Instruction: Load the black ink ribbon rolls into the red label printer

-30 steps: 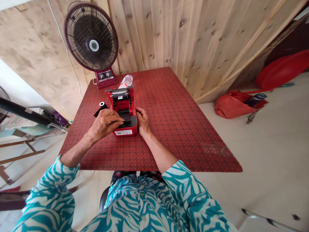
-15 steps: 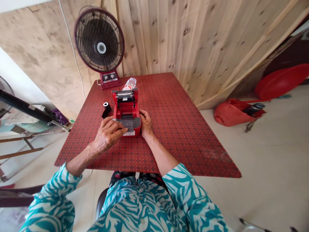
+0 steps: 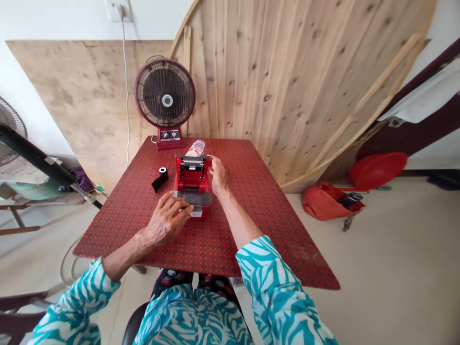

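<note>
A small red printer (image 3: 206, 212) stands on the table with its lid (image 3: 193, 162) raised. Over its front edge lies a dark strip (image 3: 194, 198), held at its lower end by the fingers and thumb of my left hand (image 3: 166, 219). My left hand covers the printer's front left corner. At the right side of the raised lid is my right hand (image 3: 218, 176), its fingers closed on the lid's edge. To the left of the printer stands a black roll (image 3: 163, 174) with a white core and a loose tail.
A clear plastic bottle (image 3: 196, 148) lies behind the printer. At the back left of the red patterned table (image 3: 258, 230) stands a dark red fan (image 3: 165, 100). Wooden boards (image 3: 266, 86) line the wall. An orange-red bag (image 3: 319, 201) is on the floor at right.
My right hand has moved from the printer's lower right side up to the raised lid. My left hand stays on the dark strip. The camera view has tilted upward.
</note>
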Demonstrator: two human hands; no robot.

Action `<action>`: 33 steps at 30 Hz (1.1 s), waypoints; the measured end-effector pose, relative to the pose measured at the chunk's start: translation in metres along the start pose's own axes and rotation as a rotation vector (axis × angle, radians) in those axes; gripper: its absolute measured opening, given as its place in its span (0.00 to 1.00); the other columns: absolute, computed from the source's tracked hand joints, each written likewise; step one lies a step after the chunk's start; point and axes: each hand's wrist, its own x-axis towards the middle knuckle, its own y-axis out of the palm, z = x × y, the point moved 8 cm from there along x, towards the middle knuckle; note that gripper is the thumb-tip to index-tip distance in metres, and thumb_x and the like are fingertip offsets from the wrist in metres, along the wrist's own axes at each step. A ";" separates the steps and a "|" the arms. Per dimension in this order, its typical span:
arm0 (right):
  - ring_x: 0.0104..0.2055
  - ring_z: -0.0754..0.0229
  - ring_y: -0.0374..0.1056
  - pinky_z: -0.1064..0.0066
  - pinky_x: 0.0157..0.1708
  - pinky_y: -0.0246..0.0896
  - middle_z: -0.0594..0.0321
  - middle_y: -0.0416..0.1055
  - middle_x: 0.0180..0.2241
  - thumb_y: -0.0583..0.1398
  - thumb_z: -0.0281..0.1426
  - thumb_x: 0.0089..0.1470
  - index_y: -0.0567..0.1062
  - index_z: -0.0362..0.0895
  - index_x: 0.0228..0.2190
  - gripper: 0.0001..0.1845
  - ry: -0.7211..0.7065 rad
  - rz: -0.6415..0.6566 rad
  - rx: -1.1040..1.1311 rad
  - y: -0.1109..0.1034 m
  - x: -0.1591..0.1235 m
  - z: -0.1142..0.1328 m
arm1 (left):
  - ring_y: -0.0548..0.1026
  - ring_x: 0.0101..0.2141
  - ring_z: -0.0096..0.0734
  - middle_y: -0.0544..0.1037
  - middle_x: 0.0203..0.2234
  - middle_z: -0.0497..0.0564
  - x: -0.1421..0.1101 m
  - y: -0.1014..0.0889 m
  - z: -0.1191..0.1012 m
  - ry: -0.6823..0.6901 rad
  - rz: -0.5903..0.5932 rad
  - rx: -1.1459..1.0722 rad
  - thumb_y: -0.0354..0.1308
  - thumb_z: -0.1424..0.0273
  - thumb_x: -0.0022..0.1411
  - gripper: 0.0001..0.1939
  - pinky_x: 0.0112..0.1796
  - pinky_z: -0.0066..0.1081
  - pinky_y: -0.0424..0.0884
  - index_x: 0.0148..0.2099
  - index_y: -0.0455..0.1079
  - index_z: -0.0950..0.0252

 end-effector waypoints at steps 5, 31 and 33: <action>0.49 0.56 0.70 0.58 0.58 0.59 0.60 0.77 0.40 0.58 0.48 0.50 0.78 0.46 0.26 0.20 -0.096 -0.039 -0.105 -0.020 -0.034 0.003 | 0.77 0.48 0.37 0.81 0.42 0.54 -0.002 0.006 0.002 -0.061 0.061 -0.044 0.55 0.74 0.66 0.14 0.60 0.47 0.61 0.53 0.73 0.60; 0.50 0.57 0.72 0.58 0.54 0.66 0.59 0.77 0.48 0.62 0.38 0.47 0.73 0.48 0.47 0.23 0.103 0.012 -0.034 -0.027 -0.070 -0.016 | 0.76 0.48 0.40 0.76 0.51 0.58 -0.026 0.093 0.123 -1.230 -0.156 -1.257 0.66 0.65 0.46 0.37 0.49 0.38 0.71 0.60 0.66 0.67; 0.49 0.57 0.72 0.59 0.53 0.67 0.59 0.77 0.49 0.61 0.38 0.48 0.73 0.48 0.48 0.23 0.100 0.014 -0.052 -0.027 -0.071 -0.017 | 0.75 0.49 0.41 0.75 0.52 0.59 -0.025 0.094 0.122 -1.224 -0.154 -1.264 0.66 0.65 0.47 0.37 0.50 0.38 0.70 0.60 0.66 0.67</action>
